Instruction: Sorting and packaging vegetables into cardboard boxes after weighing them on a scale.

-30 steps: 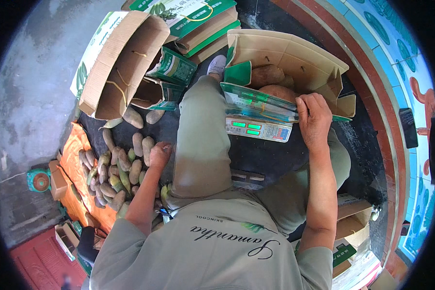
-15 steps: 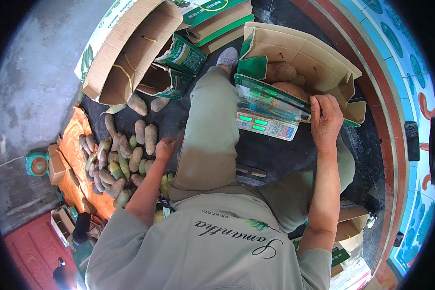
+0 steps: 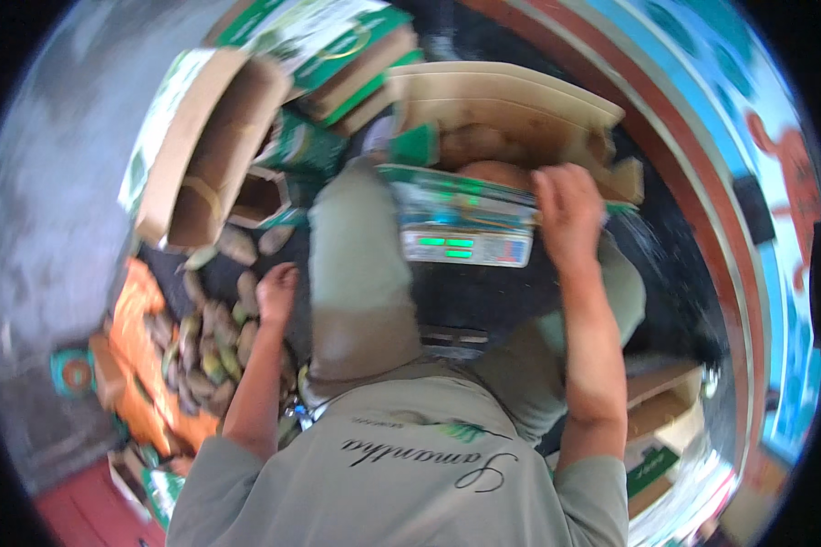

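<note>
My right hand [image 3: 570, 210] pinches the front flap [image 3: 465, 193] of an open cardboard box [image 3: 520, 87], thumb on the near side. Inside the box lie brown elongated gourds [image 3: 479, 143] and a rounder reddish-brown one [image 3: 494, 173]. Under the flap is a white digital scale [image 3: 465, 246] with lit green displays; part of it is hidden. My left hand [image 3: 278, 287] hovers beside my left leg with its fingers curled in, and nothing shows in it. Closest to that hand is a heap of brown and green gourds [image 3: 212, 342].
An upright open box [image 3: 205, 155] and smaller green boxes [image 3: 306, 146] stand at the far left. Flat cartons [image 3: 356, 87] are stacked behind them. An orange sheet [image 3: 146, 392] lies under the gourds. More boxes [image 3: 657, 410] are at right, along the tiled wall.
The whole view has shifted and blurred, so most things sit further left in it. My right hand is still on the flap, and my left hand stays beside the leg.
</note>
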